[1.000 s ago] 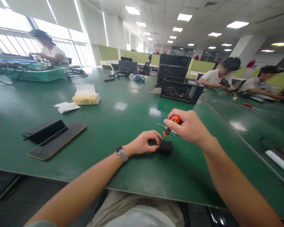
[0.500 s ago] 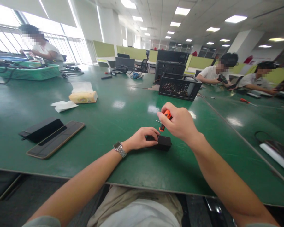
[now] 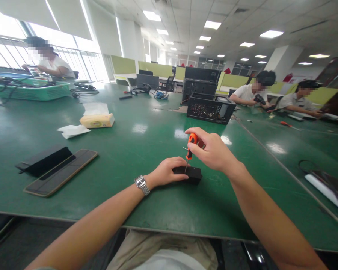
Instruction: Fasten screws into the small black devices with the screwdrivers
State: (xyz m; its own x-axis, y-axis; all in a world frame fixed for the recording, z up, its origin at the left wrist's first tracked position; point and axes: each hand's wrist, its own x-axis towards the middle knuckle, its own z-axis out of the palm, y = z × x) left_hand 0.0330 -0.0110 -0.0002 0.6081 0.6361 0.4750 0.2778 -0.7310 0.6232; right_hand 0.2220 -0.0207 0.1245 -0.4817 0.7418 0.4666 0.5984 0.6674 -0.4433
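Observation:
A small black rectangular box (image 3: 195, 175) lies on the green tabletop (image 3: 146, 146) in front of me. My left hand (image 3: 170, 171) is closed around the box's left end, thumb on the near side and fingers on the far side. An orange and black screwdriver (image 3: 192, 140) stands almost upright over the box, its shaft reaching down to the top face. My right hand (image 3: 211, 150) grips the screwdriver by its handle. Exactly what the tip touches is too small to tell. A thin metal piece shows just left of the handle; its kind is unclear.
On the left lie a folding dark case (image 3: 63, 172), a crumpled tissue (image 3: 73, 131) and a tissue pack (image 3: 97, 120). A black computer case (image 3: 210, 108) stands beyond my hands. Farther off are a green basket (image 3: 45, 91), another screwdriver (image 3: 287, 124) and several people at work.
My right hand has shifted slightly left and its fingers have loosened and turned on the screwdriver's handle. The screwdriver is more upright. My left hand stays on the box; the whole view has tilted slightly.

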